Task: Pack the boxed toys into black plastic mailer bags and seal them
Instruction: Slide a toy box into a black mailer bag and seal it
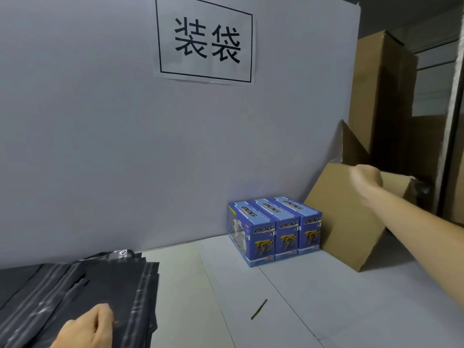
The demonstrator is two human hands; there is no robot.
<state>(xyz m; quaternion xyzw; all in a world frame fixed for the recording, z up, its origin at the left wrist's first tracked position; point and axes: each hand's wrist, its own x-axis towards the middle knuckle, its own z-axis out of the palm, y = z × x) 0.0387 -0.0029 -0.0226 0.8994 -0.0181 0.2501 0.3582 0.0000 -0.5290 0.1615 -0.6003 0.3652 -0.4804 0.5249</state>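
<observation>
Three blue boxed dog toys (276,231) stand side by side on the white table against the grey back panel. A stack of black plastic mailer bags (82,290) lies at the lower left. My left hand (85,329) rests on the stack's near edge, fingers loosely curled on the top bag. My right hand (367,180) reaches over the top edge of a tilted brown carton (344,222) to the right of the toys. Its fingers curl over that edge and their tips are hidden behind it.
A grey panel (125,121) with a printed paper sign (204,41) closes off the back. Tall brown cartons (381,96) stand behind on the right. A thin dark strip (259,309) lies on the white table (288,310).
</observation>
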